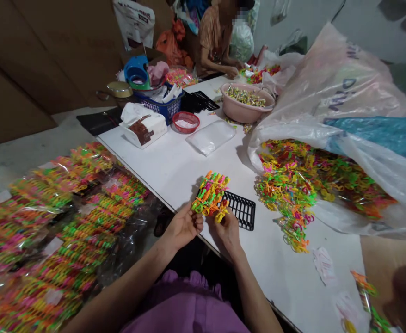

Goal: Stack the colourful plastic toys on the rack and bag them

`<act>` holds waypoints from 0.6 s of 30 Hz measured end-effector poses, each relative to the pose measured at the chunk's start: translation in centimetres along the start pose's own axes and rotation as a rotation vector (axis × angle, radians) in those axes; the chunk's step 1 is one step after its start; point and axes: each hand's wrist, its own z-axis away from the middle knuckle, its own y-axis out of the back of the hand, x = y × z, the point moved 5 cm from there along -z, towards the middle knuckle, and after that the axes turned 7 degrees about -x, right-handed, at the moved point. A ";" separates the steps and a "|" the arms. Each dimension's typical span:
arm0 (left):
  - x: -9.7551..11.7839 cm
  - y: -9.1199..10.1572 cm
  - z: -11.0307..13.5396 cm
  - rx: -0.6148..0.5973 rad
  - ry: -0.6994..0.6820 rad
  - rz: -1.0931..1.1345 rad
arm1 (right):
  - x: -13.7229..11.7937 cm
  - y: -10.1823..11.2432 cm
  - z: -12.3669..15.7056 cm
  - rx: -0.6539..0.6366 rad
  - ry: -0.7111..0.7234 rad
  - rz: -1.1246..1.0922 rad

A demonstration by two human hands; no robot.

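Note:
My left hand (185, 225) and my right hand (228, 227) both grip a bundle of neon plastic toys (210, 194), orange, green and yellow, held together over the white table (175, 162). The bundle is tilted upward just above a black plastic grid tray (242, 210) that lies flat on the table. Fingers of both hands are curled round the bundle's lower end. To the right, a heap of loose neon toys (293, 185) spills from a large clear plastic bag (345, 92).
Packed bags of neon toys (67, 217) are piled at the left, below the table. Farther back are a tissue box (143, 125), a red basket (186, 122), a blue basket (163, 106), a pink basin (246, 102) and another person (217, 37) working.

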 end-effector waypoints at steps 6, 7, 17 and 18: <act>0.1 0.1 0.1 0.032 0.068 -0.098 | -0.7 0.0 0.3 -0.017 -0.041 -0.106; 0.2 0.1 0.1 0.044 0.077 -0.121 | -0.8 0.0 0.4 -0.020 -0.048 -0.143; 0.7 0.5 -0.1 0.197 -0.059 -0.373 | -0.8 -0.4 0.5 0.013 -0.132 -0.365; 1.3 0.7 0.4 0.238 -0.156 -0.453 | -0.8 -0.4 0.4 0.012 -0.137 -0.358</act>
